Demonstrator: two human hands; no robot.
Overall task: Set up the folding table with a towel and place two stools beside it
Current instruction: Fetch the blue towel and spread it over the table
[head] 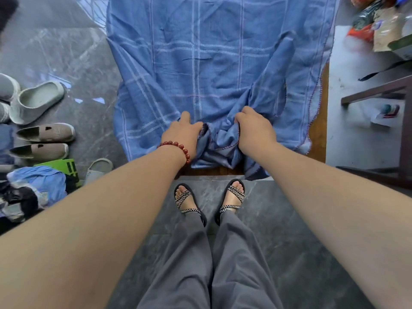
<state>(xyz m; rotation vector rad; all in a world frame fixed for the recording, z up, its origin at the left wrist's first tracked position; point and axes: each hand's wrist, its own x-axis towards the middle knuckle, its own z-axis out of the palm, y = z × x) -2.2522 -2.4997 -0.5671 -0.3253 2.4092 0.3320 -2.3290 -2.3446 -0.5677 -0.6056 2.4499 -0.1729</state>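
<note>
Two grips, left hand [183,132], right hand [254,128], towel [200,63] between

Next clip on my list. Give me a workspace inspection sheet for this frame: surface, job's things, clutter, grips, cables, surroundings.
Surface: brown wooden folding table, mostly covered; bare wood shows at its right and near edges.
Job's things: blue checked cloth towel spread over the table, wrinkled, near edge bunched; stools: nothing seen.
Clutter: grey and beige shoes on the floor at left; blurred packets at right.
Grips: left hand and right hand each hold the bunched hem.
Cables: nothing seen.
Surroundings: dark marble floor; dark frame at right, kind unclear.
</note>
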